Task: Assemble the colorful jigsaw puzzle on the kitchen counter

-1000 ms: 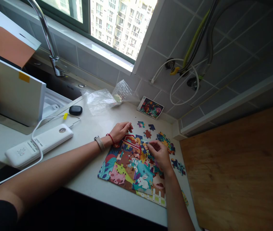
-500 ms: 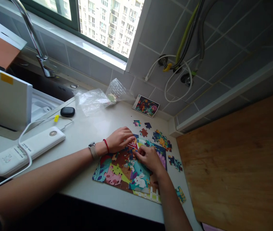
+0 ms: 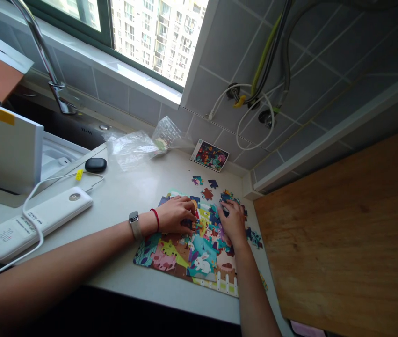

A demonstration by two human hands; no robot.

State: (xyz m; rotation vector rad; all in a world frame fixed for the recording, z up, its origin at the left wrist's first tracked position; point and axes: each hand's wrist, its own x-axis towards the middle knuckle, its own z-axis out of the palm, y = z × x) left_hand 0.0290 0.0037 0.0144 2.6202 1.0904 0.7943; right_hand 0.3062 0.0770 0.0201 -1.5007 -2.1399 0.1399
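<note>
A colourful jigsaw puzzle [image 3: 204, 264] with a white rabbit and a fence lies on the counter, its pieces joined over a board. My left hand [image 3: 176, 215] rests on its upper left part with bent fingers apart; no piece shows in its grip. My right hand [image 3: 234, 221] reaches over the puzzle's right edge, thumb and fingers apart, its fingertips by a cluster of loose pieces [image 3: 228, 193] it partly covers. Beyond the puzzle lie a reddish-brown piece [image 3: 207, 194], a dark blue piece [image 3: 213, 184] and a multicoloured piece [image 3: 197, 180].
A picture card [image 3: 210, 155] leans on the tiled wall. Left of it are clear plastic wrapping [image 3: 132, 149], a black case [image 3: 95, 164] and a white power bank [image 3: 37, 222] with a cable. More pieces [image 3: 254, 238] lie beside a wooden board [image 3: 339, 234]. A sink with a tap [image 3: 56, 86] is behind.
My right hand has left the puzzle's middle and moved right and up to the loose pieces. My left hand has shifted slightly down and left, fingers more bent.
</note>
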